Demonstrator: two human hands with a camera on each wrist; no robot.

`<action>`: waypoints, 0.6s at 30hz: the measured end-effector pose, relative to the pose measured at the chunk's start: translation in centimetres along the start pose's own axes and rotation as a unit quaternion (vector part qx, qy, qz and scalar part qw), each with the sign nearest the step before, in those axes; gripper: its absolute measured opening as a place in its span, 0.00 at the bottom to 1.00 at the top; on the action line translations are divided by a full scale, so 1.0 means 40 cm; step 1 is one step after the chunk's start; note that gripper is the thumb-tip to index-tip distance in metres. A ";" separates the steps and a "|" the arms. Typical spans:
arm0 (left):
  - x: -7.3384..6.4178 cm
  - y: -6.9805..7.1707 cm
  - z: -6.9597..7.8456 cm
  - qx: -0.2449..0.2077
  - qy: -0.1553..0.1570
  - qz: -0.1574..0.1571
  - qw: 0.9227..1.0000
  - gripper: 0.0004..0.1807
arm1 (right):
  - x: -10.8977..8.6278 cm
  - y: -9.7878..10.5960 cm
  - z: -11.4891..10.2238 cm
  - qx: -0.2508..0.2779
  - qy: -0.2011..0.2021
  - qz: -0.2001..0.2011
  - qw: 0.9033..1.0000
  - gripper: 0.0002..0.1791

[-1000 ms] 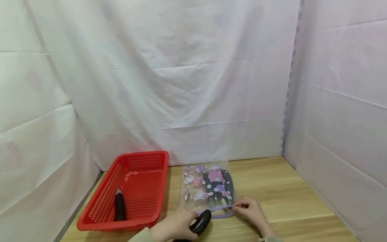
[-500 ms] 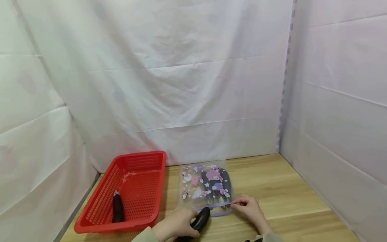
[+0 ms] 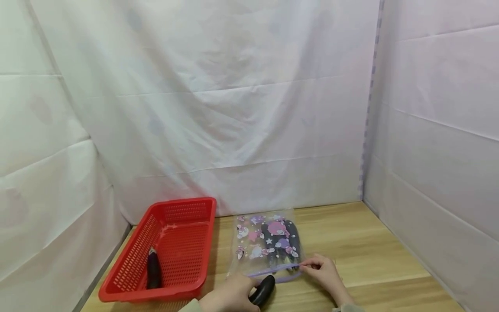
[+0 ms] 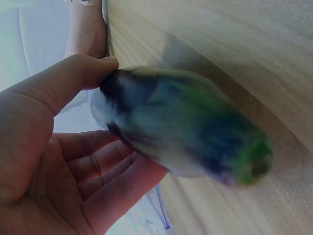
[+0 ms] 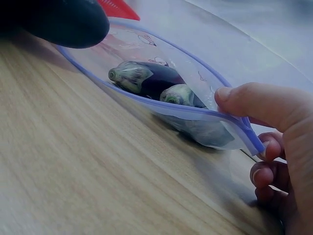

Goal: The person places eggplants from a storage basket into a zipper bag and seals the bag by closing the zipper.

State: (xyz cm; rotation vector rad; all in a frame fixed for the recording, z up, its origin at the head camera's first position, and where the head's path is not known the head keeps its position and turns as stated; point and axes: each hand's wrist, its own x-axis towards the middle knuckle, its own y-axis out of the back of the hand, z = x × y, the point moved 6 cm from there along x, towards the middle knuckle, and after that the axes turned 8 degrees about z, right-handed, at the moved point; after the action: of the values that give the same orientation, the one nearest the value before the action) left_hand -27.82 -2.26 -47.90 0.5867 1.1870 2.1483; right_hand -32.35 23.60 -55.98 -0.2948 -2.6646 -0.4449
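Observation:
My left hand (image 3: pixel 234 294) grips a dark eggplant (image 3: pixel 263 291) just in front of the zip bag's mouth. In the left wrist view its blurred green stem end (image 4: pixel 254 164) points away from the palm. The clear zip bag (image 3: pixel 249 245), printed with pink and purple cartoons, lies flat on the table. At the right end of its purple zip edge (image 5: pixel 195 108), my right hand (image 3: pixel 321 273) pinches the bag between thumb and fingers. The mouth gapes in the right wrist view, and eggplants (image 5: pixel 156 78) show inside, stem ends toward the opening.
A red plastic basket (image 3: pixel 210 242) stands on the left of the wooden table (image 3: pixel 351 242), with one eggplant (image 3: pixel 153 271) inside. White cloth (image 3: pixel 234 121) hangs behind and on both sides.
The left hand and its eggplant have shifted slightly toward the near table edge, and more of the purple zip edge shows. The right hand keeps its pinch on the bag's corner.

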 end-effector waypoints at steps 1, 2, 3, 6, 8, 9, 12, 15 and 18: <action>0.000 -0.002 0.000 0.003 -0.002 0.001 1.000 0.16 | -0.002 0.001 0.000 -0.002 0.000 0.000 1.000 0.06; 0.000 -0.003 -0.003 0.001 0.000 0.003 1.000 0.15 | -0.003 0.002 0.001 -0.003 0.000 0.000 1.000 0.06; 0.000 -0.004 -0.006 0.000 0.006 0.005 1.000 0.14 | -0.004 0.002 0.003 -0.004 -0.004 0.000 1.000 0.06; -0.001 -0.007 -0.018 0.007 0.031 0.006 0.999 0.13 | -0.006 0.002 0.005 -0.004 -0.012 0.000 1.000 0.06; -0.002 -0.008 -0.026 0.010 0.047 0.005 0.999 0.12 | -0.007 0.000 0.004 -0.002 -0.016 0.000 1.000 0.06; -0.001 -0.008 -0.029 0.017 0.048 0.006 0.999 0.13 | -0.007 0.000 0.003 0.000 -0.018 0.000 1.000 0.06; 0.000 -0.006 -0.036 0.020 0.057 0.012 0.998 0.13 | -0.007 -0.001 -0.002 0.006 -0.020 -0.003 1.000 0.05; 0.002 -0.004 -0.040 0.018 0.063 0.023 0.998 0.15 | -0.006 -0.001 -0.006 0.005 -0.025 -0.006 1.000 0.04; 0.004 -0.003 -0.045 0.011 0.073 0.032 0.997 0.16 | -0.003 -0.001 -0.004 -0.006 -0.032 -0.008 0.999 0.04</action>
State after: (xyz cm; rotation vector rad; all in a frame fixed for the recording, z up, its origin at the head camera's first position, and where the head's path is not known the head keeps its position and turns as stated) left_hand -29.04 -3.14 -48.89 0.4887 1.2867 2.2670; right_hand -32.20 23.51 -55.91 -0.2948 -2.7286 -0.4642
